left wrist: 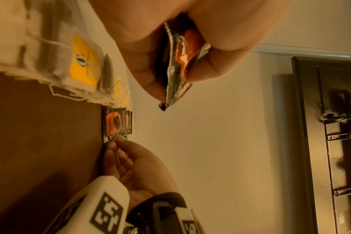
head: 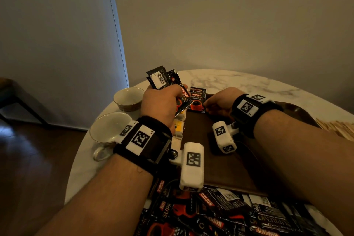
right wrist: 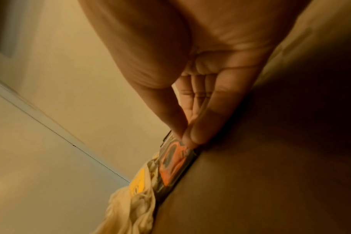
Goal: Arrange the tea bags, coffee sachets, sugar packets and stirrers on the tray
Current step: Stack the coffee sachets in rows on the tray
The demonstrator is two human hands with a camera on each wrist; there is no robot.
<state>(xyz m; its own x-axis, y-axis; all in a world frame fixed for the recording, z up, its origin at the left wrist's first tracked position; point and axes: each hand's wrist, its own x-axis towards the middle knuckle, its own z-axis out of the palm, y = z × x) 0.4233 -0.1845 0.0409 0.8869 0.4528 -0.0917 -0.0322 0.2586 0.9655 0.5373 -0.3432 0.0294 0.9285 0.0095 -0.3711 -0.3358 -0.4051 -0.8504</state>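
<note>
Marble-topped round white table (head: 239, 82) carries a dark brown rectangular tray (head: 220, 159). Paper tea bags with yellow tags (head: 177, 126) line its left edge. The left hand (head: 162, 103) clamps a fan of black coffee sachets (head: 164, 80) above them. The right hand (head: 220, 101) pinches one black-and-orange coffee sachet (head: 197, 101) lying at the tray's far edge.

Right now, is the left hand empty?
No, the left hand grips a bunch of coffee sachets above the tray's far left corner.
</note>
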